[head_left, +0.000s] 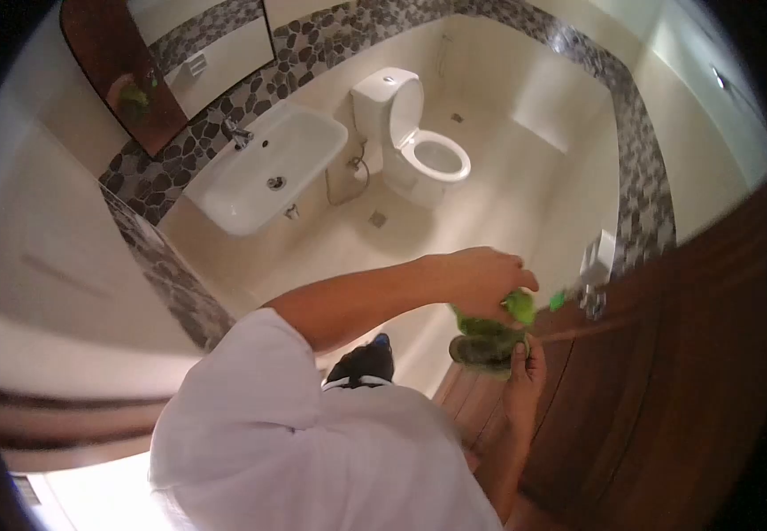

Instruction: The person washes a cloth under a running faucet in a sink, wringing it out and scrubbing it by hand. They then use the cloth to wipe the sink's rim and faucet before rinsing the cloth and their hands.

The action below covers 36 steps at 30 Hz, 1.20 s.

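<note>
My left hand (485, 276) reaches across from the left, its fingers curled over a bright green thing (518, 306) that looks soft, perhaps a cloth. Just beneath, my right hand (529, 367) grips one end of a dark, rounded oblong thing (488, 351) with a paler edge. More green shows between my left hand and the oblong thing, and the two touch or nearly so. Blur and my fingers hide what kind of thing each is.
A white washbasin (299, 155) with a tap (238, 134) hangs under a mirror (211, 66). Beyond it stands a toilet (427, 155) with its lid up. Brown wooden panelling (649, 380) lies close on the right, near a wall-mounted white box (597, 258).
</note>
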Motion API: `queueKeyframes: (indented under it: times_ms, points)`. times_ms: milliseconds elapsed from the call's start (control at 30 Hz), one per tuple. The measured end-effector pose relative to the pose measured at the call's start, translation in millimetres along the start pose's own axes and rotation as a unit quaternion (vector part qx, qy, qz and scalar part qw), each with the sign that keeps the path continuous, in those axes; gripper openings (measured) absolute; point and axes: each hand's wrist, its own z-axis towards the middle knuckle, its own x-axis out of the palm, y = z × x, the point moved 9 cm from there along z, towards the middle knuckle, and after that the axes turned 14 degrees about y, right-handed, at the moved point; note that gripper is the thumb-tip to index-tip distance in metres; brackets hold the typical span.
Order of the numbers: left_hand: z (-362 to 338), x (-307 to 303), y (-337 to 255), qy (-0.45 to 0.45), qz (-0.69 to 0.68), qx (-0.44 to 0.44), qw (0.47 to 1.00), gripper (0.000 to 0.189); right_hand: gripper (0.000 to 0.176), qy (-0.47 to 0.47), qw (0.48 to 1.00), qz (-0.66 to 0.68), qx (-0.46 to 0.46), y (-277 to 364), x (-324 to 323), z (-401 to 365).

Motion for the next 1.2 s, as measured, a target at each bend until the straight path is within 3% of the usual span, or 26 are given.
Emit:
queueKeyframes:
  times_ms: [33,100,133,167,233,300,367,433,500,533,633,767,867,933,1000,1133,1200]
  points:
    - [-6,-13,32,-0.019,-0.003,-0.048,0.999,0.071,0.033,0.017,1.000,-0.011,0.001,1,2,27]
    - [0,-6,89,-0.064,-0.017,0.031,0.997,0.090,0.033,0.070,0.997,-0.003,-0.042,17,19,94]
    - [-2,-9,110,-0.075,-0.043,0.018,0.996,0.096,0.034,0.110,0.991,0.018,-0.073,32,33,125]
    - [-16,-20,138,-0.127,-0.091,-0.004,0.988,0.077,0.035,0.153,0.982,0.043,-0.102,46,56,156]
    - [-34,-33,197,-0.120,-0.291,-0.008,0.949,0.051,0.036,0.243,0.957,0.054,-0.150,72,102,217]
    - [-89,-72,229,-0.245,-0.270,0.000,0.931,0.034,0.036,0.295,0.937,0.079,-0.169,83,142,270]
    - [-156,-107,247,-0.331,-0.266,-0.078,0.902,0.032,0.036,0.296,0.930,0.122,-0.179,90,182,324]
    - [-219,-137,250,-0.427,-0.216,-0.125,0.869,0.033,0.040,0.303,0.937,0.129,-0.119,73,218,397]
    - [-277,-158,243,-0.503,-0.129,-0.171,0.837,0.035,0.041,0.313,0.945,0.056,-0.077,47,274,460]
    - [-301,-162,243,-0.517,-0.091,-0.208,0.825,0.035,0.038,0.366,0.927,0.036,-0.074,35,314,483]
    - [-348,-152,264,-0.542,-0.071,-0.272,0.792,0.036,0.033,0.505,0.861,0.060,-0.033,-4,448,511]
    - [-384,-105,346,-0.597,-0.063,-0.443,0.666,0.037,0.041,0.582,0.812,0.033,-0.023,-20,586,530]
    - [-406,-74,407,-0.613,-0.091,-0.570,0.539,0.036,0.048,0.567,0.803,-0.120,-0.138,-28,663,554]
    - [-411,-62,443,-0.597,-0.115,-0.637,0.474,0.037,0.049,0.599,0.763,-0.148,-0.193,-33,700,561]
    - [-412,-52,481,-0.564,-0.160,-0.673,0.451,0.044,0.046,0.648,0.714,-0.148,-0.219,-44,727,563]
    - [-412,-43,540,-0.505,-0.306,-0.685,0.425,0.061,0.034,0.667,0.704,-0.121,-0.211,-65,738,581]
    - [-422,-37,571,-0.474,-0.206,-0.744,0.424,0.067,0.028,0.672,0.711,-0.074,-0.196,-81,751,609]
